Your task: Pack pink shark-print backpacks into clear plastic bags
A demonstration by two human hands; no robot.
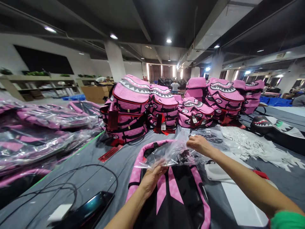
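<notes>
A clear plastic bag (pixel 176 154) stretches between my two hands, above the upper end of a pink and black backpack (pixel 173 203) lying flat in front of me. My left hand (pixel 153 178) pinches the near left edge of the plastic, over the backpack's black panel. On the far right side, my right hand (pixel 199 144) has its fingers closed on the same plastic. Through the plastic the top of the backpack shows only in part.
Pink shark-mouth backpacks (pixel 133 95) stand stacked along the back. Plastic-wrapped ones (pixel 54 117) are piled at left. A phone (pixel 88 206) and black cables (pixel 76 181) lie front left. White tags (pixel 257 146) and a black shark-print piece (pixel 278 127) lie at right.
</notes>
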